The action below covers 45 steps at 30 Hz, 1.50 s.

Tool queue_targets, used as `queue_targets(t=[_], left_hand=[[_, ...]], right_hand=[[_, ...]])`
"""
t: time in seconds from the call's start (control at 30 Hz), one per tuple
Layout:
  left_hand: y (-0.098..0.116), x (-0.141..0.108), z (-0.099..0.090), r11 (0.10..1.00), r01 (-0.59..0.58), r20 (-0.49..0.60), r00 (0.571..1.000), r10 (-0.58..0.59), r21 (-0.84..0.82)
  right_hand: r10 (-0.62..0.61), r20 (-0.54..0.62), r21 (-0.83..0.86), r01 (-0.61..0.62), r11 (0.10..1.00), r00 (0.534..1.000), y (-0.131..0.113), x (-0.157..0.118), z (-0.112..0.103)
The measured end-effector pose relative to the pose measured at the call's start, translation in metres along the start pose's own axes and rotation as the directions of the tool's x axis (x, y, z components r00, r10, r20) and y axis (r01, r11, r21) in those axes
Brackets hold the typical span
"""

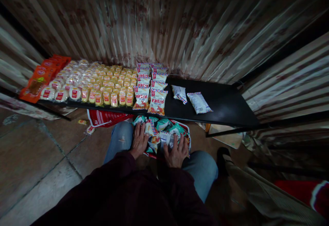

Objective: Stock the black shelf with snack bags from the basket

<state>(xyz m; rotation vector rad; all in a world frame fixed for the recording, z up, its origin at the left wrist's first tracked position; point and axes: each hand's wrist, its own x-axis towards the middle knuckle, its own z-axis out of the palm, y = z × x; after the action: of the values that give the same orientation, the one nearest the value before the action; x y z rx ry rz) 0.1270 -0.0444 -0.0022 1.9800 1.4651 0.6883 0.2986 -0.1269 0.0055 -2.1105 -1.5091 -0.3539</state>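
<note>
Reaching down between denim-clad knees [203,169], with left hand [139,140] and right hand [177,152] palm-down, fingers [175,142] loosely spread, uncurled, over snack packets [154,139] in a red basket [151,155] before the black tabletop [223,99].

Dim light, dark corners, curtain [164,24] stretched toward sides, small glints on wrappers [114,99]

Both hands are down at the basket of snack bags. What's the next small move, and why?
I'd probably have the left hand lift out the striped-edge bag beside it in the basket. That bag looks within easy grasp, similar bags are lined up on the black bench, and the bench shows bare space to their right.
</note>
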Motion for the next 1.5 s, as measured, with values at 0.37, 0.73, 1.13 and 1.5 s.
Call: queue_targets(t=[0.37,0.73,1.13,1.5], left_hand=[[0.006,-0.017,0.0,0.989,-0.133,0.038,0.991,0.13,0.064],[0.01,-0.018,-0.003,0.942,-0.306,-0.068,0.946,0.317,0.139],[0.008,-0.007,0.006,0.946,-0.264,-0.055,0.959,0.278,0.186],[0.011,-0.016,-0.002,0.97,-0.22,-0.094,0.969,0.23,0.105]], right_hand=[[0.084,0.113,0.194,-0.104,0.975,0.99,-0.005,-0.01,0.03],[0.134,0.056,0.302,-0.145,0.942,0.989,-0.006,0.012,0.026],[0.045,0.072,0.108,-0.052,0.993,0.996,0.011,0.001,0.037],[-0.027,0.066,0.021,0.026,0.999,0.997,0.002,-0.002,0.01]])
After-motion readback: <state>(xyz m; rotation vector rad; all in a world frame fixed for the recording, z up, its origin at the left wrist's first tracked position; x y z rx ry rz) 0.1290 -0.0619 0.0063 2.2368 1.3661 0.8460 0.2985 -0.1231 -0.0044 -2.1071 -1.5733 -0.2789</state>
